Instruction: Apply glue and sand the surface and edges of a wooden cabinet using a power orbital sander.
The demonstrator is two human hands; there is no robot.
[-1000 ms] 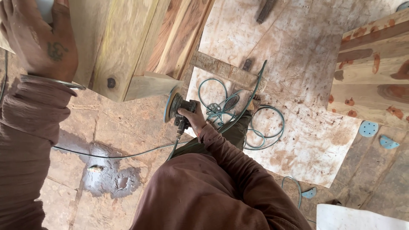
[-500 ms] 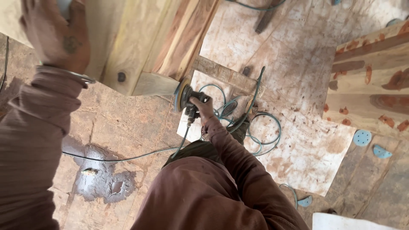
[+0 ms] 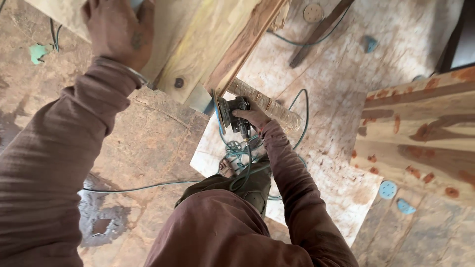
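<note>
Wooden panel (image 3: pixel 198 44) steadied under my flat, open left hand (image 3: pixel 118 29); right hand (image 3: pixel 252 116) clenches the sander (image 3: pixel 230 111), disc seemingly square to the edge; I'd keep it flat.

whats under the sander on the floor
Below the sander in the right hand lie coiled teal cables on a pale sheet. The person's knee covers the rest.
</note>
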